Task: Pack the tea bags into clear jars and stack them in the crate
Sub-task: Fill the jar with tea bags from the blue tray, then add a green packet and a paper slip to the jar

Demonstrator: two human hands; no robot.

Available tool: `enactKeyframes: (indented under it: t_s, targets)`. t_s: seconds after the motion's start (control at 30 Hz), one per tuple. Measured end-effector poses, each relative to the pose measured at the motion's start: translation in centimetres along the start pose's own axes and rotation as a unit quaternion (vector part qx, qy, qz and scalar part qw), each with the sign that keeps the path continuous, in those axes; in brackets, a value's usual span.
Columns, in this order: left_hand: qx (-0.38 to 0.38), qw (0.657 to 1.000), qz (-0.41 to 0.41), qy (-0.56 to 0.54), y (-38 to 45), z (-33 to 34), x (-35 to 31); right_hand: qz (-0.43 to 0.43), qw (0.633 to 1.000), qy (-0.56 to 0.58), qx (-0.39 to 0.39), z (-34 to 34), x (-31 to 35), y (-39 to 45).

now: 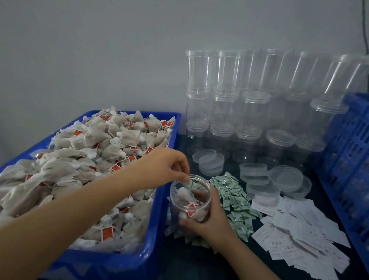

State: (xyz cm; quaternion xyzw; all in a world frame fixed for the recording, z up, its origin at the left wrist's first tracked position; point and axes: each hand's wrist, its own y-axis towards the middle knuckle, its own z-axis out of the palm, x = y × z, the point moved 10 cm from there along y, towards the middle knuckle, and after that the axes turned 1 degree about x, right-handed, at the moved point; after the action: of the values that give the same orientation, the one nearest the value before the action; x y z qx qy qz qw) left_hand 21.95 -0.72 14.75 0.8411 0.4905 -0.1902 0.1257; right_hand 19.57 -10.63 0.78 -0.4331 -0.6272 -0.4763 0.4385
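Right hand (pixel 209 219) grips the clear round plastic jar (pixel 189 198); left hand (pixel 166 163) pinches a small green-white sachet (pixel 189 183) at its mouth.

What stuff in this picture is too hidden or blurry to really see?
- Head view: the print on the red tags and white slips is too small and blurred to read.
- What the left hand pinches over the jar: partly hidden by its own fingers.
- The jar's far side: covered by the right hand.
- Inside the blue crate: blurred behind its slats and cut off by the right edge.
- The blue bin: its bottom is buried under tea bags.
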Motion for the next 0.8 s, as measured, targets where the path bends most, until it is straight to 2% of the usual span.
enactKeyframes:
  t_s: [0.13, 0.27, 0.5, 0.7, 0.8]
  targets:
    - [0.015, 0.999, -0.002, 0.036, 0.1, 2.3, -1.1, -0.01, 1.0, 0.002, 0.007, -0.6, 0.6, -0.4]
    - [-0.001, 0.997, 0.015, 0.079, 0.5, 3.4, -2.9, -0.033, 0.999, -0.007, 0.0, -1.7, 1.6, -1.0]
    - [-0.04, 0.974, 0.096, 0.202, 0.8, 4.3, -6.7, -0.034, 0.999, 0.008, -0.036, -4.2, 2.6, -2.2]
    - [-0.079, 0.98, 0.141, 0.113, 2.0, 3.2, -9.9, -0.017, 0.998, 0.022, -0.064, -6.4, 1.9, -3.9]
    - [-0.075, 0.987, 0.139, 0.043, 3.4, 3.4, -10.7, -0.017, 0.996, 0.028, -0.079, -7.7, 1.9, -5.5]
